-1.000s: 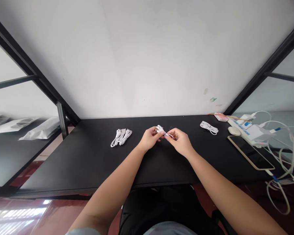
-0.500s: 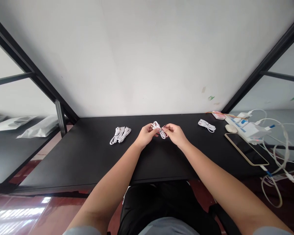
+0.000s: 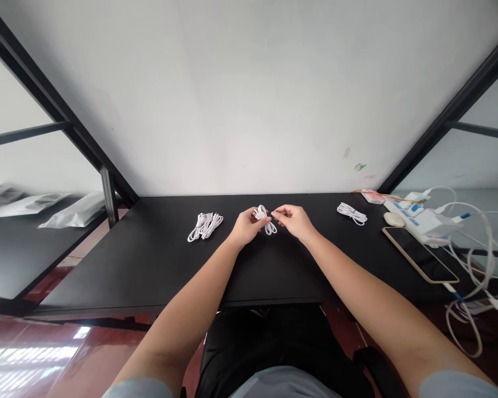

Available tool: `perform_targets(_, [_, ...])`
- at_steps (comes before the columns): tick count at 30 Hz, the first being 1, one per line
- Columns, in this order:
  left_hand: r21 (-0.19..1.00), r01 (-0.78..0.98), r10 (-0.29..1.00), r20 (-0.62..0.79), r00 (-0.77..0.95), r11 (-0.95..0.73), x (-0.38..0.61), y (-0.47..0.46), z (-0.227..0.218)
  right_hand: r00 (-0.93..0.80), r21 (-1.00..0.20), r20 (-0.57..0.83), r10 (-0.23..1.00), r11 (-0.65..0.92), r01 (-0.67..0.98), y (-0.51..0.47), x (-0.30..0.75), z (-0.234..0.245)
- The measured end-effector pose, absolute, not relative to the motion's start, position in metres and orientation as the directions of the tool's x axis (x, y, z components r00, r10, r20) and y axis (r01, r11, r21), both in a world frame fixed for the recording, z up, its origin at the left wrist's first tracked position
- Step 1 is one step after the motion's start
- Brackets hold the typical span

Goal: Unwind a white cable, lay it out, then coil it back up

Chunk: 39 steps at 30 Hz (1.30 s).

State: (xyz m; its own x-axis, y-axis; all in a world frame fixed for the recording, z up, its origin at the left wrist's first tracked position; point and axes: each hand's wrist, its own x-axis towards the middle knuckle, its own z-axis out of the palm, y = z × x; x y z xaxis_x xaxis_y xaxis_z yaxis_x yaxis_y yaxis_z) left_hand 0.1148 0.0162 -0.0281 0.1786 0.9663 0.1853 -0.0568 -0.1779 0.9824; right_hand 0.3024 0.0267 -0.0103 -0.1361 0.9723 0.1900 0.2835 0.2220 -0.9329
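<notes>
I had both hands raised just above the desk (image 3: 149,276) at its middle: my left hand (image 3: 244,226) pinched the coiled white cable (image 3: 264,219) to keep its loops together, while my right hand (image 3: 292,220) gripped its near end.

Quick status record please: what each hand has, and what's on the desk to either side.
left hand: left hand grips the coiled white cable above the black desk
right hand: right hand pinches the same cable from its right side
desk, left: loose white cable bundle, untouched
desk, right: tied white cable, untouched
far right: phone lying flat, power strip with white leads plugged in, a small white oval object
tie on held cable: too small to tell
</notes>
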Motion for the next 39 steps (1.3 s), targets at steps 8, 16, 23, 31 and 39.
perform_targets(8, [0.988, -0.037, 0.981, 0.156, 0.112, -0.153, 0.113, 0.018, -0.029, -0.194, -0.994, 0.029, 0.981, 0.049, 0.100, 0.034, 0.304, -0.009])
perform_targets(16, [0.988, -0.040, 0.987, 0.153, 0.043, -0.151, 0.113, 0.021, -0.034, -0.099, -1.000, -0.004, 0.995, -0.004, 0.003, 0.042, 0.299, -0.015])
perform_targets(23, [0.988, -0.029, 0.988, 0.153, -0.007, -0.154, 0.116, 0.019, -0.031, -0.075, -0.999, 0.022, 0.997, 0.025, 0.033, 0.040, 0.295, -0.018])
perform_targets(31, [0.975, 0.020, 0.976, 0.219, 0.002, -0.219, 0.115, 0.020, -0.032, -0.077, -0.998, 0.028, 0.997, 0.031, 0.045, 0.037, 0.294, -0.023])
perform_targets(39, [0.958, 0.106, 0.964, 0.265, 0.024, -0.266, 0.116, 0.017, -0.031, -0.075, -0.998, 0.020, 0.997, 0.024, 0.055, 0.038, 0.296, -0.023])
